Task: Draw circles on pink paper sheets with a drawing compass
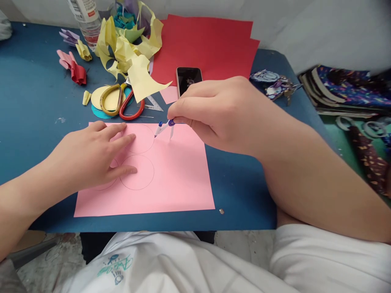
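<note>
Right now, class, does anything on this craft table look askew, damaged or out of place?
Mostly tidy work: the left hand lies flat on the pink sheet while the right hand pinches a compass. The odd spot is the crumpled heap of yellow paper scraps, one draped over the scissors.

One pink sheet (171, 179) bears three drawn circles (137, 172); one compass (166, 127), one phone (188, 79), two scissors (122, 101), one bottle (87, 20).

Pink paper (171, 179), blue table (36, 106)
</note>
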Demonstrator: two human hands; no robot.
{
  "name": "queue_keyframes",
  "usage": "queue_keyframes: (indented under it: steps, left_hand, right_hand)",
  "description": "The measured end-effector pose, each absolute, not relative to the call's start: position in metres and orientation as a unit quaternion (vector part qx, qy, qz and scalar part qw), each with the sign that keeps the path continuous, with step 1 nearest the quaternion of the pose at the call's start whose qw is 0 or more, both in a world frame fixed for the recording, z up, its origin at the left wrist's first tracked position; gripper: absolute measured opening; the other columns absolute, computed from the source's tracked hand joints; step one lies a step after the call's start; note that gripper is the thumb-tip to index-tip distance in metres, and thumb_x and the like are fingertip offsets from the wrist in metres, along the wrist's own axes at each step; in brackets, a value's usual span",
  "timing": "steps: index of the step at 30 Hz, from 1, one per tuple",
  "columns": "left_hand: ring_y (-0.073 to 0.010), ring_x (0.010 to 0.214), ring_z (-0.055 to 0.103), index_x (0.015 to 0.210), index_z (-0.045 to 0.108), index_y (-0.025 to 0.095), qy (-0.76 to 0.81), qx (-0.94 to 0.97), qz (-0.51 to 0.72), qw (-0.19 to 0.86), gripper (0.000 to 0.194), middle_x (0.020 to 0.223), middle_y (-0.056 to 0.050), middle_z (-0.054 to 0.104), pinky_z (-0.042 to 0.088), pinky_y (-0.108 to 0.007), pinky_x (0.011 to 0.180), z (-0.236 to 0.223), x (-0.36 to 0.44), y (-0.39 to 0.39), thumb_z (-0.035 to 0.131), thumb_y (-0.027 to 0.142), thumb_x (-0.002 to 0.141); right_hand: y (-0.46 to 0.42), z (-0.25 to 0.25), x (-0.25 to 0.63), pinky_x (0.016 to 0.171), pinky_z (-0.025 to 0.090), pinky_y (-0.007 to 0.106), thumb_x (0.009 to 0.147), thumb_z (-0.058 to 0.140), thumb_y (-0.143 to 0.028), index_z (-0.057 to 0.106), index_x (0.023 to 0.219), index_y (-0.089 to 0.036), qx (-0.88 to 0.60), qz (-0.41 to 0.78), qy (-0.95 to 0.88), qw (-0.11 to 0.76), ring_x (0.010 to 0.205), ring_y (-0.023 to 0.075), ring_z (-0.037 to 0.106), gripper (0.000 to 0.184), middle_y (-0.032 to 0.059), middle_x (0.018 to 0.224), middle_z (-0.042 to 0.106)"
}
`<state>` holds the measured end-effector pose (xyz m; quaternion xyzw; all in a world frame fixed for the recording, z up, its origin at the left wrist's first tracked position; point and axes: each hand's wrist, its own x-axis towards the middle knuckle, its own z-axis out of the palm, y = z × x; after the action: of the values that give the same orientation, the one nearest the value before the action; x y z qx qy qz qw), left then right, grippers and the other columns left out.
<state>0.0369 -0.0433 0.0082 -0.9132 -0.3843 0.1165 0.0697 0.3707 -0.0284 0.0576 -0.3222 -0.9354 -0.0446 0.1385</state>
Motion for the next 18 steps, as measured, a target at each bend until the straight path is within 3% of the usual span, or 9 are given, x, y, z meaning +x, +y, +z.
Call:
queue_keyframes:
  steps: [5,13,18]
  left_hand:
    - [-0.0467,0.138,0.075,0.173,0.075,0.022,-0.392,-0.913,0.101,0.057,0.071,0.174,-0.017,0.073,0.07,-0.061,0.111,0.0088,0.0363,-0.0447,0.06,0.067,0.12]
    - [-0.0465,0.135,0.077,0.169,0.078,0.022,-0.4,-0.907,0.113,0.062,0.074,0.173,-0.018,0.074,0.071,-0.058,0.103,0.011,0.0408,-0.0445,0.069,0.069,0.113]
    - [-0.0454,0.138,0.075,0.172,0.075,0.022,-0.395,-0.911,0.106,0.05,0.069,0.175,-0.017,0.074,0.07,-0.058,0.109,0.0117,0.0386,-0.0445,0.062,0.066,0.12]
  right_hand:
    - [-0.0269,0.0554,0.3722,0.076,0.057,0.04,0.117,0.047,-0.002,0.087,0.116,-0.02,-0.315,-0.056,-0.936,0.147,0.093,0.0285,0.079,0.043,0.0112,0.106,0.085]
    - [-0.0278,0.0546,0.3758,0.079,0.059,0.039,0.118,0.047,-0.003,0.083,0.117,-0.025,-0.315,-0.064,-0.935,0.148,0.097,0.0269,0.08,0.042,0.0077,0.109,0.086]
    - [-0.0279,0.0573,0.371,0.077,0.059,0.041,0.116,0.045,-0.003,0.084,0.115,-0.022,-0.318,-0.057,-0.937,0.133,0.095,0.0289,0.08,0.043,0.0102,0.107,0.086]
